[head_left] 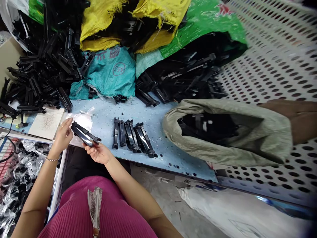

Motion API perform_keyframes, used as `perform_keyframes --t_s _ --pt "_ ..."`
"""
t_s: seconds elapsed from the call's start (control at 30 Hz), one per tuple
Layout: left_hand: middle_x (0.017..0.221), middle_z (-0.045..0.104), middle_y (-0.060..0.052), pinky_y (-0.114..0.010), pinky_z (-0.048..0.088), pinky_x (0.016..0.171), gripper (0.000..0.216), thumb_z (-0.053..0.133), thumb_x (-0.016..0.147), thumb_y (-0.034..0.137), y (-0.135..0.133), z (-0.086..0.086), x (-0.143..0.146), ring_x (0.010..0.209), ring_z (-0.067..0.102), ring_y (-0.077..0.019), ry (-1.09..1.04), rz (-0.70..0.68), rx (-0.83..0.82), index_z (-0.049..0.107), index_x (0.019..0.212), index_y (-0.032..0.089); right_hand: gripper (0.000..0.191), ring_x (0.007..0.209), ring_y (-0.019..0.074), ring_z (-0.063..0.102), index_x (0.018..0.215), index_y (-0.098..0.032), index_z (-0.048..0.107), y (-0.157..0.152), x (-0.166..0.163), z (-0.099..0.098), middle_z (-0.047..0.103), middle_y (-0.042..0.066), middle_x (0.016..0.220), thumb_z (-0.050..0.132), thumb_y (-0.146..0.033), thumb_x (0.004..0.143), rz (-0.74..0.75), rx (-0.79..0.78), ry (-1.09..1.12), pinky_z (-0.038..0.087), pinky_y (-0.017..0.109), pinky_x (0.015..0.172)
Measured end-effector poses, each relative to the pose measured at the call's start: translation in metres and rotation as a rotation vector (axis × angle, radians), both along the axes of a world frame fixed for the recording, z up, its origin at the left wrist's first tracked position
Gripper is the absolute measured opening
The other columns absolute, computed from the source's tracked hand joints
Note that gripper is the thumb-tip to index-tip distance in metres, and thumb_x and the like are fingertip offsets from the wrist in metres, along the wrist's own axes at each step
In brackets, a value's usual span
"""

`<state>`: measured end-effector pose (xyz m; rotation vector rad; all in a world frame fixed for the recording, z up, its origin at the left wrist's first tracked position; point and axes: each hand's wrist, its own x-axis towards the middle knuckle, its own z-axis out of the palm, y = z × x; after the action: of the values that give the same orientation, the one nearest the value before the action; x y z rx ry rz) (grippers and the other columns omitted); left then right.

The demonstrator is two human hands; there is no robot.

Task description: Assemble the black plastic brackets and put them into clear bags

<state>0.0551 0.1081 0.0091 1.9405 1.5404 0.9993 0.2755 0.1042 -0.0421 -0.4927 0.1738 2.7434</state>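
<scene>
Black plastic molding (84, 133) slants between the hands: the left hand (63, 135) pinches its left end, the right hand (99, 154) grips near the other. It looks light and stiff, likely slick along its glossy long face; the narrow ends seem surest to hold.

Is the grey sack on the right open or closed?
Open. The mouth of the grey sack gapes, with black parts visible inside.
</scene>
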Motion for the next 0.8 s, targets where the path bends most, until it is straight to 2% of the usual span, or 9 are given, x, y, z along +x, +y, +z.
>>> perform_keyframes --t_s 0.1,0.13,0.2,0.33,0.47,0.53,0.63,0.7,0.8 --pt "0.151 0.048 -0.013 -0.039 0.048 0.107 0.064 0.045 0.09 0.008 -0.016 0.006 0.015 0.129 0.056 -0.0226 0.072 -0.151 0.019 0.043 0.152 0.025 0.016 0.055 0.0082 0.059 0.1 -0.008 0.064 0.002 -0.004 -0.005 0.069 0.007 0.075 0.057 -0.021 0.094 -0.107 0.122 -0.167 0.052 0.013 0.048" --pt "0.15 0.049 -0.013 -0.04 0.046 0.11 0.063 0.044 0.09 0.007 -0.02 0.007 0.016 0.135 0.052 -0.0236 0.066 -0.158 0.024 0.045 0.151 0.026 0.013 0.056 0.0094 0.061 0.096 -0.009 0.065 0.001 -0.003 -0.006 0.07 0.008 0.076 0.058 -0.019 0.093 -0.144 0.171 -0.216 0.053 0.014 0.049" --pt "0.146 0.053 -0.013 -0.037 0.051 0.103 0.061 0.046 0.09 0.008 -0.024 0.005 0.01 0.134 0.052 -0.0241 0.02 -0.059 0.037 0.048 0.149 0.026 0.012 0.058 0.0105 0.062 0.095 -0.01 0.066 -0.002 0.0 -0.004 0.071 0.008 0.078 0.06 -0.02 0.092 -0.173 0.215 -0.238 0.053 0.016 0.05" --pt "0.134 0.059 -0.014 -0.028 0.056 0.082 0.064 0.052 0.087 0.01 -0.017 -0.005 -0.011 0.119 0.059 -0.0221 -0.055 0.162 0.09 0.047 0.149 0.025 0.02 0.057 0.0067 0.057 0.104 -0.009 0.065 -0.014 0.011 0.001 0.07 0.007 0.08 0.059 -0.026 0.095 -0.079 0.148 -0.096 0.047 0.011 0.045" --pt "0.147 0.049 -0.016 -0.026 0.055 0.071 0.062 0.05 0.09 0.011 -0.01 -0.011 -0.013 0.076 0.059 -0.0086 -0.027 0.187 0.119 0.045 0.15 0.026 0.017 0.061 0.0068 0.059 0.103 -0.011 0.064 -0.03 0.021 0.004 0.071 0.008 0.091 0.059 -0.025 0.096 -0.036 0.112 -0.063 0.043 0.01 0.042" --pt "0.148 0.048 -0.017 -0.026 0.057 0.071 0.062 0.048 0.092 0.012 -0.011 -0.008 -0.008 0.072 0.058 -0.0073 0.004 0.193 0.146 0.043 0.151 0.026 0.019 0.062 0.0077 0.059 0.106 -0.011 0.063 -0.036 0.026 0.004 0.071 0.009 0.094 0.055 -0.026 0.098 -0.035 0.068 -0.058 0.043 0.012 0.042" --pt "0.147 0.05 -0.016 -0.032 0.059 0.086 0.065 0.046 0.092 0.009 -0.019 0.0 0.004 0.099 0.067 -0.0166 0.119 0.147 0.239 0.038 0.154 0.027 0.027 0.057 0.0075 0.054 0.112 -0.009 0.061 -0.038 0.029 0.005 0.068 0.008 0.087 0.049 -0.03 0.1 0.003 0.003 -0.019 0.044 0.013 0.042" --pt "0.147 0.052 -0.014 -0.038 0.055 0.102 0.072 0.046 0.091 0.005 -0.029 0.005 0.014 0.124 0.061 -0.0238 0.22 0.055 0.331 0.032 0.157 0.029 0.03 0.051 0.0064 0.048 0.111 -0.008 0.061 -0.034 0.025 0.006 0.064 0.004 0.077 0.047 -0.033 0.1 0.01 0.008 0.013 0.043 0.013 0.041" --pt "0.144 0.056 -0.013 -0.036 0.052 0.109 0.078 0.044 0.089 0.0 -0.05 0.008 0.033 0.134 0.055 -0.0233 0.282 -0.169 0.423 0.024 0.16 0.027 0.025 0.048 0.0051 0.043 0.099 -0.012 0.063 -0.022 0.011 0.011 0.057 -0.001 0.068 0.051 -0.034 0.097 -0.032 0.147 -0.064 0.041 0.011 0.04"
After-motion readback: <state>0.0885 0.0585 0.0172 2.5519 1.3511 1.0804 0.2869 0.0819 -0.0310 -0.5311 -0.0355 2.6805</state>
